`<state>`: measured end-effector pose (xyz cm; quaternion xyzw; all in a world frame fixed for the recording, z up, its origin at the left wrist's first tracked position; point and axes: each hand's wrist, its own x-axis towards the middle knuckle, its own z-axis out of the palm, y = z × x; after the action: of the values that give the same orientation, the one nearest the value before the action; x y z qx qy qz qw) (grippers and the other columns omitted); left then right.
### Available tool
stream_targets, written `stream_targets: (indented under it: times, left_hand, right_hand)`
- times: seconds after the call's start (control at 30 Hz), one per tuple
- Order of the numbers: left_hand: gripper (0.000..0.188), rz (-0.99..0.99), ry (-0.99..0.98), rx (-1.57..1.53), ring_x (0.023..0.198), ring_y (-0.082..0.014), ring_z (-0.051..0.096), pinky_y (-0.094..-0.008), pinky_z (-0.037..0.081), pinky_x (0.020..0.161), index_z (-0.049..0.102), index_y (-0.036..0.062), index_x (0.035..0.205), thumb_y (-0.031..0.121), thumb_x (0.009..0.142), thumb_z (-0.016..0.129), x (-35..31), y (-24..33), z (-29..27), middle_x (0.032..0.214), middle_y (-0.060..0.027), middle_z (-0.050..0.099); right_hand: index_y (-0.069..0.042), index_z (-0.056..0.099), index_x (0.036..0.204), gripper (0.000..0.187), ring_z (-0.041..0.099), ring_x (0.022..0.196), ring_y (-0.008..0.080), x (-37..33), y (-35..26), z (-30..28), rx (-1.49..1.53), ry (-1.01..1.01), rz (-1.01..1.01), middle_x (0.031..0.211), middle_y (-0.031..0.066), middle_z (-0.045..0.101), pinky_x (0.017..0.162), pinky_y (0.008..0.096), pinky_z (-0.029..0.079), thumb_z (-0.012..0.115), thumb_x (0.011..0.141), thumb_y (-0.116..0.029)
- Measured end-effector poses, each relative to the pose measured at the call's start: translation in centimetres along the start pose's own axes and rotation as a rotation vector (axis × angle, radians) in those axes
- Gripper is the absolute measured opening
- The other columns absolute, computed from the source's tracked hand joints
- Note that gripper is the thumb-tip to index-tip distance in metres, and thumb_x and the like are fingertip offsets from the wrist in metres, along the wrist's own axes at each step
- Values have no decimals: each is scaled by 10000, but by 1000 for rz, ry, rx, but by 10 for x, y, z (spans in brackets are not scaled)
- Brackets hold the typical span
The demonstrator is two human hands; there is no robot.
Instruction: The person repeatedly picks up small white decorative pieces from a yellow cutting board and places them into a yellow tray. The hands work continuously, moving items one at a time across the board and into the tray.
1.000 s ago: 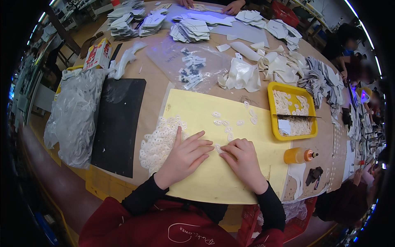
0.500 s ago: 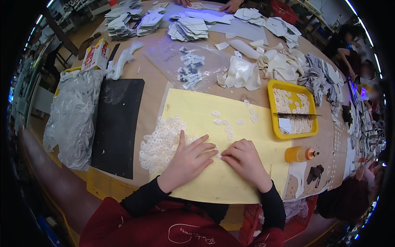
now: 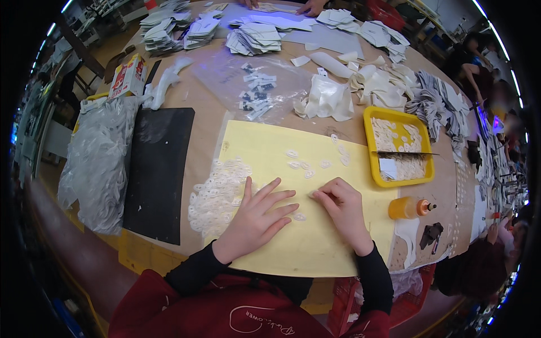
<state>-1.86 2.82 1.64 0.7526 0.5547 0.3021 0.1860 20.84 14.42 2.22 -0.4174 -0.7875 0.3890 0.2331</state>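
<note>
My left hand (image 3: 255, 218) lies with its fingers spread over the right edge of a pile of small white oval pieces with a hole (image 3: 213, 194). My right hand (image 3: 345, 209) pinches one small white piece (image 3: 312, 195) between thumb and forefinger, just above the yellow sheet (image 3: 321, 256). A single oval piece (image 3: 299, 216) rests on the sheet between my hands. Beyond my right hand, several more ovals (image 3: 304, 165) lie loosely scattered. The lower part of the pile is partly hidden by my left hand.
To the right stand a yellow tray (image 3: 369, 147) of ovals and an orange bottle (image 3: 401, 208). A black board (image 3: 160, 174) and a plastic bag (image 3: 101, 163) lie left. Stacked pieces (image 3: 256, 39), a clear bag (image 3: 220, 84) and another person's hands (image 3: 311, 7) are at the back.
My right hand has moved slightly up and to the right, away from my left fingertips, with a small white piece pinched. An oval between the hands shows more clearly. My left hand has barely moved.
</note>
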Motion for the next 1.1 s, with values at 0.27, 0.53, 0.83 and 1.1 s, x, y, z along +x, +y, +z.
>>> stream_targets:
  times: [0.27, 0.53, 0.83, 1.1]
  left_hand:
    - [239, -45, 59, -11, 1486, -343, 428, -742, 141, 1213, 752, 161, 1224, 199, 995, 691, 1, -2, -5, 1424, -28, 614]
    - [263, -66, 53, -33, 1497, -354, 423, -696, 114, 1240, 771, 163, 1214, 149, 955, 724, 2, -1, -6, 1421, -32, 628]
    - [254, -71, 62, -41, 1493, -356, 426, -694, 121, 1242, 771, 161, 1207, 146, 958, 721, 0, -2, -7, 1418, -36, 628]
    - [217, -41, 65, -30, 1472, -343, 439, -728, 168, 1207, 758, 154, 1200, 185, 998, 683, 1, -3, -4, 1411, -31, 620]
  right_hand:
    - [8, 702, 964, 137, 636, 901, 211, -2, -13, -4, 28, 41, 26, 926, 82, 631, 817, 312, 512, 785, 884, -65]
    - [-42, 739, 998, 154, 628, 980, 285, -4, -4, -4, -190, -86, -138, 984, 78, 642, 849, 401, 513, 786, 863, -99]
    - [-81, 712, 918, 126, 615, 884, 273, -5, -10, -4, -226, -77, -109, 898, 68, 628, 808, 390, 478, 792, 870, -167]
    - [-70, 688, 934, 154, 613, 894, 287, -2, -7, 6, -270, -113, -272, 915, 69, 634, 812, 401, 470, 784, 882, -179]
